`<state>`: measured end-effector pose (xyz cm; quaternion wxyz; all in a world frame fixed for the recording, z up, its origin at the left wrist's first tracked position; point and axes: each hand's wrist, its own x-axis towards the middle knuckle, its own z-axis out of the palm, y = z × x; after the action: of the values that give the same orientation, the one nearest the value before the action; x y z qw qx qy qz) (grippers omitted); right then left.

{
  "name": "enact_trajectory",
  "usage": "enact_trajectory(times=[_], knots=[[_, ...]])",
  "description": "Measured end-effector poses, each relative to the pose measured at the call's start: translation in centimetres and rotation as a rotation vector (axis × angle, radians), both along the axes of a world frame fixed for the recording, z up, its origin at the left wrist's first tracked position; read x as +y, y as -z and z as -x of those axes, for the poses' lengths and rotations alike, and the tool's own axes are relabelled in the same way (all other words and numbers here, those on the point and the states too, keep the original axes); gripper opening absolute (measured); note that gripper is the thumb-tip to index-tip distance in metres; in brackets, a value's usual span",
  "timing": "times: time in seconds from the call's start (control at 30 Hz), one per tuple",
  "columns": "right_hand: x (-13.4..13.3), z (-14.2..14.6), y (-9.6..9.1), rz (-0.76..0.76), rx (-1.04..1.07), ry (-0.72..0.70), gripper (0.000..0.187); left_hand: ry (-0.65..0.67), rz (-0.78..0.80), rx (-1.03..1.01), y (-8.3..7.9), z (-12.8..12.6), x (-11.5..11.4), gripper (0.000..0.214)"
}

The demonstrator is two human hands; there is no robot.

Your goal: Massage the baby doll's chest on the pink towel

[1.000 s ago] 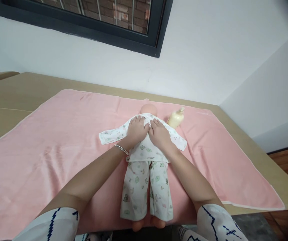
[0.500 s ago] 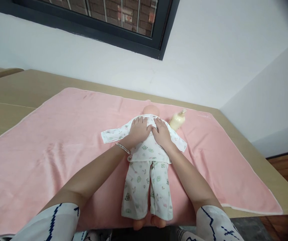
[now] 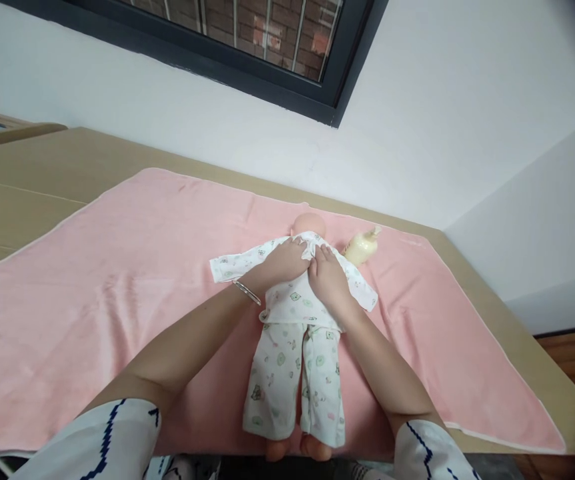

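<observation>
A baby doll (image 3: 309,224) lies stretched out with its head away from me and its feet at the near edge. It wears a white long-sleeved shirt (image 3: 295,300) and matching trousers (image 3: 277,380), both with a small green print. My left hand (image 3: 287,260), a silver bangle at its wrist, has its fingers curled on the upper shirt. Beside it my right hand (image 3: 328,277) has its fingers drawn together on the shirt, thumb towards the left hand. Cloth is bunched between the two hands; the fingertips are partly hidden.
Right of the doll's shoulder, a pale yellow bottle (image 3: 361,247) lies tilted. A pink blanket (image 3: 167,267) covers much of the wooden table (image 3: 32,173). Behind stand a white wall (image 3: 417,120) and a dark-framed window (image 3: 330,113).
Both hands lay flat on the shirt; now their fingers have curled inwards and gathered the cloth near the collar. The view has shifted slightly.
</observation>
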<state>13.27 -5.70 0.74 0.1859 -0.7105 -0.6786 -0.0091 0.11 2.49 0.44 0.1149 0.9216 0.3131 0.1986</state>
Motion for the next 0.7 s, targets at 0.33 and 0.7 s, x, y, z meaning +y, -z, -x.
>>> enact_trajectory(times=[0.33, 0.7], knots=[[2.4, -3.5, 1.0, -0.048, 0.178, -0.064, 0.054, -0.35, -0.016, 0.174, -1.2, -1.6, -5.1, 0.058], [-1.1, 1.1, -0.2, 0.053, -0.006, -0.005, 0.059, -0.102, -0.034, 0.091, -0.7, 0.0, 0.1, 0.038]])
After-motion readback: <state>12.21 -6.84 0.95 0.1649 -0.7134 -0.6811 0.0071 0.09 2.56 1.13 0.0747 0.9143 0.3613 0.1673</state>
